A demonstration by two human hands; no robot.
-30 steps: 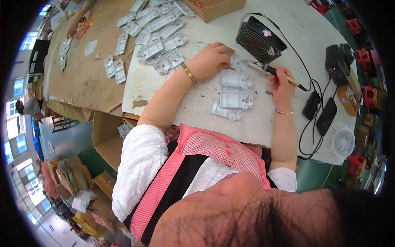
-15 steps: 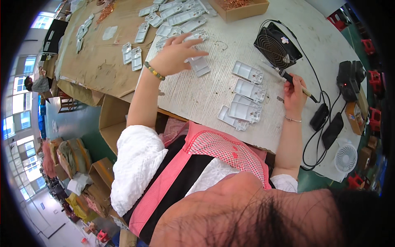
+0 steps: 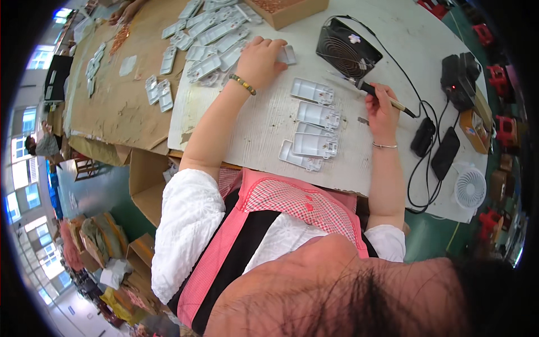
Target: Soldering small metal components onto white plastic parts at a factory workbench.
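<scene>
My left hand [image 3: 261, 63], with a beaded bracelet at the wrist, is closed on one end of a white plastic casing [image 3: 287, 55] near the loose pile. Its fingers partly hide that casing. In my right hand [image 3: 383, 115] is a soldering iron [image 3: 402, 107], held like a pen, its tip pointing left toward the black fan. Between my hands several shallow white casings lie in a column: a far one [image 3: 311, 90], another [image 3: 318, 114] below it, and overlapping near ones [image 3: 314, 145]. Small metal parts show at their right ends.
A heap of white casings [image 3: 216, 31] lies at the far left. Behind stands a cardboard box [image 3: 292, 19] of copper-coloured bits. A black square fan [image 3: 343, 51], a soldering station [image 3: 459, 84], cables and a small white fan [image 3: 470, 188] occupy the right. Another person's hand [image 3: 128, 10] shows far left.
My left hand has gone from spread fingers above the casings to gripping one casing, closer to the black fan. My right hand keeps the soldering iron. The whole view has shifted slightly.
</scene>
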